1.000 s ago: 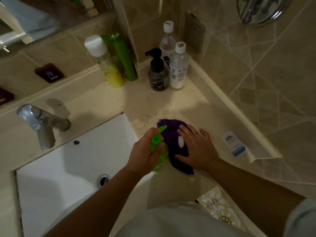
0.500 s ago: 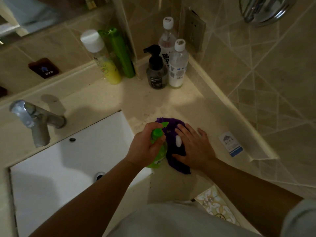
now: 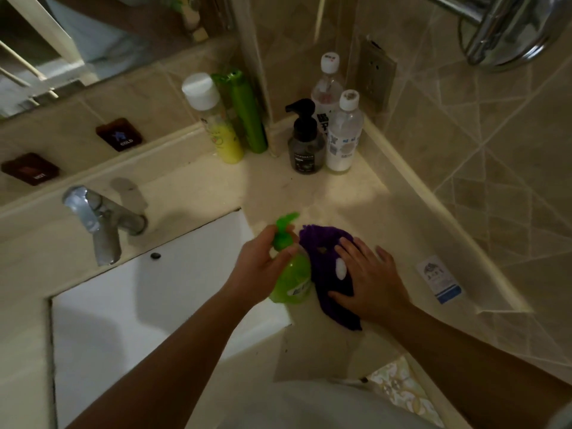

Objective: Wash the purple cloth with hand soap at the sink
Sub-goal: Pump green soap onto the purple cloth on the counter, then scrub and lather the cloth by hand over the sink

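The purple cloth [image 3: 325,255] lies bunched on the beige counter just right of the white sink [image 3: 148,298]. A white blob of soap [image 3: 341,269] sits on it. My right hand [image 3: 368,274] lies flat on the cloth with fingers spread, pressing it down. My left hand [image 3: 260,267] grips the green hand soap pump bottle [image 3: 292,277] around its neck, at the sink's right rim, touching the cloth's left side. The pump nozzle points up and away, not over the cloth.
A chrome faucet [image 3: 99,221] stands behind the sink on the left. Several bottles cluster in the back corner: a yellow one [image 3: 216,128], a green one [image 3: 247,116], a black pump bottle [image 3: 305,144], two clear ones [image 3: 343,134]. A small packet [image 3: 439,281] lies at the right.
My left hand has slid down from the pump head to the bottle's neck, and the pump has risen. My right hand stays on the cloth. The camera shifted slightly.
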